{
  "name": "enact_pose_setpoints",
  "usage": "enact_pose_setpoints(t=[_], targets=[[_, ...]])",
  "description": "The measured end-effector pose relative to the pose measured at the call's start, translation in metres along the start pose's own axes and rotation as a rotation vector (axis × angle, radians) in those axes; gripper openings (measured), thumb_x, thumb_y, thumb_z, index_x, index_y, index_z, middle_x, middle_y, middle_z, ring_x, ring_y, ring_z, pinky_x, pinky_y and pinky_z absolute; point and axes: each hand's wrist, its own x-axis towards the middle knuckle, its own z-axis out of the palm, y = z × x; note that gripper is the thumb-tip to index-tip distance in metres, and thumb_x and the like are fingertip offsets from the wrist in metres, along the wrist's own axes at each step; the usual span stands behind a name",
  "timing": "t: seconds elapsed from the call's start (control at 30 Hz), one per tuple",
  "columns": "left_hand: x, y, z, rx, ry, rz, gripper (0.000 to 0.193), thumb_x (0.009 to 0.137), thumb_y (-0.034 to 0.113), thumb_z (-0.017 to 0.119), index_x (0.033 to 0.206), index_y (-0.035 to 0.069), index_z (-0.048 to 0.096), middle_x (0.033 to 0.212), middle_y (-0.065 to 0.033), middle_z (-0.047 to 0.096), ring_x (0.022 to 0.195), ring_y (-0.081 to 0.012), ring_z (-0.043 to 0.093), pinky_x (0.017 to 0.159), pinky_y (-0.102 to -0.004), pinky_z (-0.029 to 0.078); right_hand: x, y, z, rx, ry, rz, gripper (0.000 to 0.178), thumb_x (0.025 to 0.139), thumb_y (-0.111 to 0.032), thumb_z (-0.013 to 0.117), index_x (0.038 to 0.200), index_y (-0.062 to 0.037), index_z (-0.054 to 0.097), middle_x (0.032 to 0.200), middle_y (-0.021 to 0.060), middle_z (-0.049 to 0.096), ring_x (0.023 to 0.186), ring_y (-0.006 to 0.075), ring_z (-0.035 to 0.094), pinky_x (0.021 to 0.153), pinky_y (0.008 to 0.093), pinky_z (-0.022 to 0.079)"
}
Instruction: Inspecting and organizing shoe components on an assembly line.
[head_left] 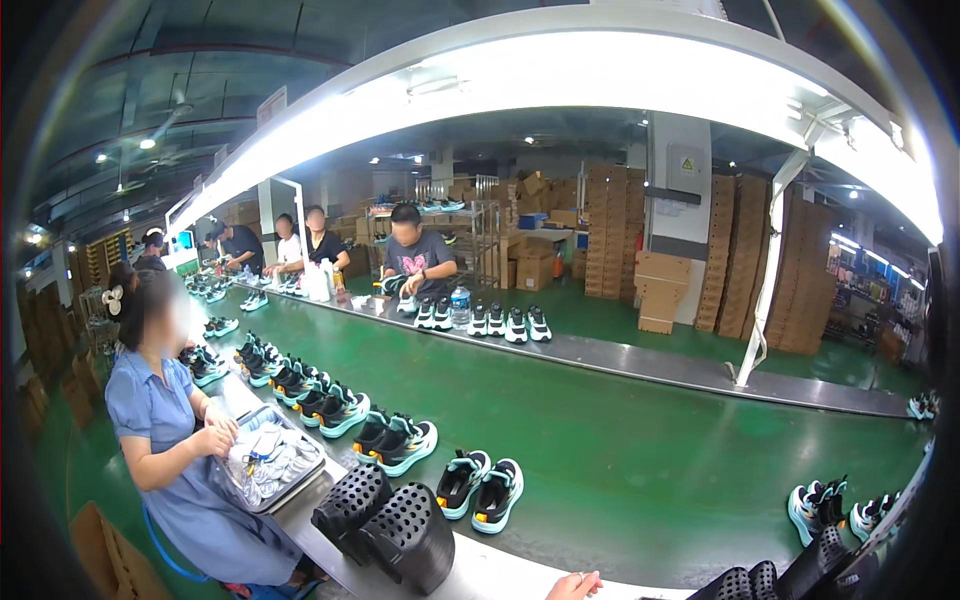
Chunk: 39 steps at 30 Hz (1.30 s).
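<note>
At the lower edge, my left hand [574,586] shows only in part, its fingers loosely extended to the right with nothing visible in them. It hovers by the pale near edge of the green work surface [600,450]. My right hand is out of the picture. Left of my hand stand two black holders with perforated tops [410,530]. Just beyond them, a pair of black sneakers with light-blue soles [480,490] sits on the green surface. More black perforated holders [750,582] appear at the lower right, near other sneakers [818,510].
On the left, a person in a blue dress [165,410] reaches into a grey tray of small packets [268,460]. Several sneaker pairs [320,395] line the near side. Across the surface, another person [418,255] handles a shoe near a water bottle [460,306]. A white post [765,270] rises at right.
</note>
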Motion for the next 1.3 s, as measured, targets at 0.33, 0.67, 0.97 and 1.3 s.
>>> enact_pose_setpoints(t=[0.33,0.67,0.97,1.3], targets=[[0.007,-0.022,0.008,-0.008,-0.134,-0.047,0.047,0.089,0.026,0.05,0.128,0.002,0.043,0.127,-0.022,0.045,0.118,-0.0387,0.039,0.101,-0.0433,0.031,0.003,0.001,-0.005,0.048,0.003,0.041,0.017,0.086,-0.012,0.051,0.096,0.0007,0.056,0.083,0.0226,0.059,0.076,0.0403,0.057,0.068,0.0426,0.046],[0.002,0.035,-0.002,-0.276,-0.222,-0.313,0.045,0.091,0.026,0.047,0.128,0.001,0.043,0.125,-0.0218,0.045,0.119,-0.0306,0.04,0.101,-0.0372,0.032,0.0,0.008,-0.005,-0.009,0.025,0.056,0.018,0.088,-0.014,0.049,0.094,0.0021,0.055,0.078,0.0255,0.057,0.073,0.0421,0.056,0.065,0.0438,0.045],[-0.003,-0.036,-0.002,-0.015,0.017,-0.018,0.039,0.091,0.026,0.047,0.12,0.0,0.051,0.115,-0.0186,0.053,0.108,-0.0288,0.049,0.094,-0.037,0.038,-0.001,-0.004,0.004,0.001,-0.004,0.021,0.016,0.087,-0.013,0.05,0.093,0.0009,0.056,0.079,0.0237,0.058,0.073,0.0403,0.057,0.063,0.0415,0.045],[0.009,-0.032,0.003,0.001,-0.139,-0.092,0.044,0.089,0.024,0.047,0.128,0.003,0.044,0.128,-0.0213,0.044,0.12,-0.0379,0.037,0.103,-0.0439,0.028,0.004,0.006,0.003,0.02,0.053,0.024,0.016,0.087,-0.012,0.05,0.093,0.0013,0.056,0.079,0.0223,0.059,0.071,0.0392,0.057,0.064,0.0413,0.045]])
